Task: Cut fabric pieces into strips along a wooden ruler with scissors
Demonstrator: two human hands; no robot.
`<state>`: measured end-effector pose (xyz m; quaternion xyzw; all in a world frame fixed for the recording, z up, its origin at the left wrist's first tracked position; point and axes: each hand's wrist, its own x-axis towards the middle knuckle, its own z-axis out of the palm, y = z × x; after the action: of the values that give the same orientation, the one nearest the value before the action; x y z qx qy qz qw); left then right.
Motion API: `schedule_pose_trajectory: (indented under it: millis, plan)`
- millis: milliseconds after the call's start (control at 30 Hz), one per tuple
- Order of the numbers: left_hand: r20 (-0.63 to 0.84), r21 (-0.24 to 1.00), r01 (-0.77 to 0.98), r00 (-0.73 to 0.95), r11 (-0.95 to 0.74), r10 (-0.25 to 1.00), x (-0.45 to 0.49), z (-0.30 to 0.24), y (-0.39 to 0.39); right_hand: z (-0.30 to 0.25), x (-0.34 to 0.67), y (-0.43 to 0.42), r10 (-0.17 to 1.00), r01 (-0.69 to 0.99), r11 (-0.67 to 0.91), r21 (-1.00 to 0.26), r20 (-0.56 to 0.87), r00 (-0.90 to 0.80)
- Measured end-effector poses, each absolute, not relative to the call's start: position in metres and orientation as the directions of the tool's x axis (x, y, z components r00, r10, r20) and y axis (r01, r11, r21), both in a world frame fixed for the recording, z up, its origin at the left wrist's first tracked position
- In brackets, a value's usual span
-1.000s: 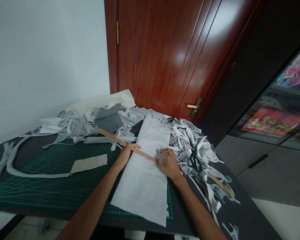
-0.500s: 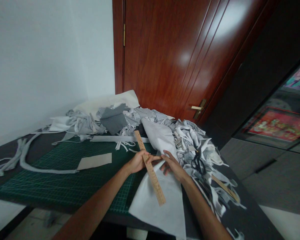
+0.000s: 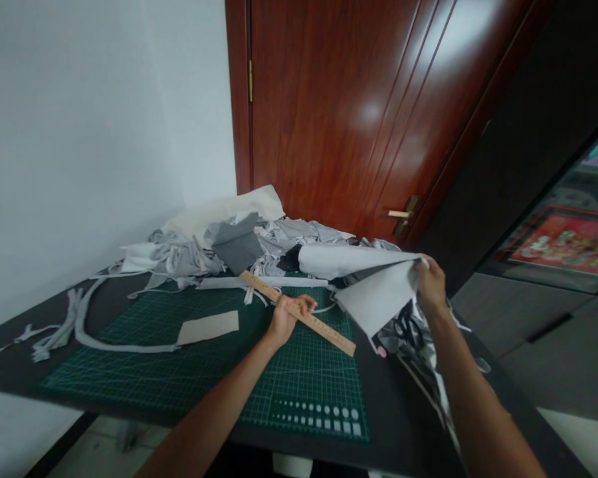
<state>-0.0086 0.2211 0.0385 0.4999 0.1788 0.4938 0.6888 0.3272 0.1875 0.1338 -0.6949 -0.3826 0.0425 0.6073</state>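
Observation:
My left hand [image 3: 285, 318] is closed around the middle of a wooden ruler [image 3: 327, 330], which it holds slantwise above the green cutting mat [image 3: 309, 378]. Off to the right, my right hand [image 3: 431, 284] pinches the edge of a large piece of light grey fabric [image 3: 379, 295]. The fabric hangs folded from the fingers, its far part stretching left toward the scrap pile and one corner pointing down. A small beige rectangular piece [image 3: 208, 328] lies flat on the mat, left of my left hand. Black-handled scissors [image 3: 409, 332] are partly visible below my right hand.
Grey and white fabric scraps [image 3: 179, 255] are heaped along the back of the dark table [image 3: 393, 411], with more on the right. A long pale strip [image 3: 124, 343] curves across the mat's left side. A wooden door [image 3: 329, 119] and a white wall [image 3: 80, 133] stand behind.
My right hand has moved right and lifted the grey fabric off the front of the mat, uncovering its printed corner. My left hand keeps the ruler, now tilted closer to horizontal.

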Motion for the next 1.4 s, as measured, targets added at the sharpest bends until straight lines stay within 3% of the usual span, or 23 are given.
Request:
schedule_pose_trajectory:
  millis: [100, 267, 367, 467, 567, 667, 867, 1133, 1267, 1400]
  plan:
    - [0.252, 0.873, -0.487, 0.416, -0.019, 0.874, -0.007, 0.036, 0.223, 0.140, 0.369, 0.176, 0.472, 0.570, -0.150, -0.808, 0.448, 0.759]
    - [0.235, 0.886, -0.463, 0.403, -0.025, 0.885, -0.002, 0.032, 0.223, 0.129, 0.398, 0.141, 0.455, 0.654, -0.364, -0.663, 0.487, 0.746]
    - [0.217, 0.889, -0.457, 0.407, -0.008, 0.887, -0.001, 0.032, 0.223, 0.134, 0.388, 0.138, 0.491, 0.834, -0.318, -0.450, 0.674, 0.552]
    - [0.198, 0.887, -0.461, 0.407, 0.013, 0.891, 0.000, 0.034, 0.224, 0.147, 0.350, 0.156, 0.611, 0.969, -0.108, -0.222, 0.754, 0.242]
    - [0.182, 0.887, -0.462, 0.403, 0.028, 0.897, -0.001, 0.037, 0.230, 0.154, 0.298, 0.197, 0.825, 0.967, 0.026, -0.253, 0.552, 0.122]
    - [0.175, 0.888, -0.459, 0.394, 0.029, 0.902, -0.007, 0.038, 0.241, 0.150, 0.258, 0.257, 0.897, 0.969, 0.036, -0.243, 0.435, 0.076]
    - [0.142, 0.905, -0.424, 0.351, 0.022, 0.926, -0.021, 0.034, 0.266, 0.132, 0.240, 0.388, 0.960, 0.968, -0.109, -0.227, 0.227, 0.161]
    - [0.114, 0.923, -0.384, 0.353, 0.033, 0.929, -0.021, 0.017, 0.271, 0.095, 0.227, 0.509, 0.921, 0.923, -0.246, -0.295, 0.225, 0.317]
    - [0.096, 0.912, -0.405, 0.359, 0.062, 0.928, -0.022, 0.007, 0.272, 0.072, 0.219, 0.533, 0.884, 0.870, -0.297, -0.394, 0.232, 0.407]
    - [0.109, 0.914, -0.403, 0.372, 0.054, 0.922, -0.022, 0.009, 0.271, 0.074, 0.221, 0.532, 0.851, 0.813, -0.223, -0.538, 0.299, 0.431]
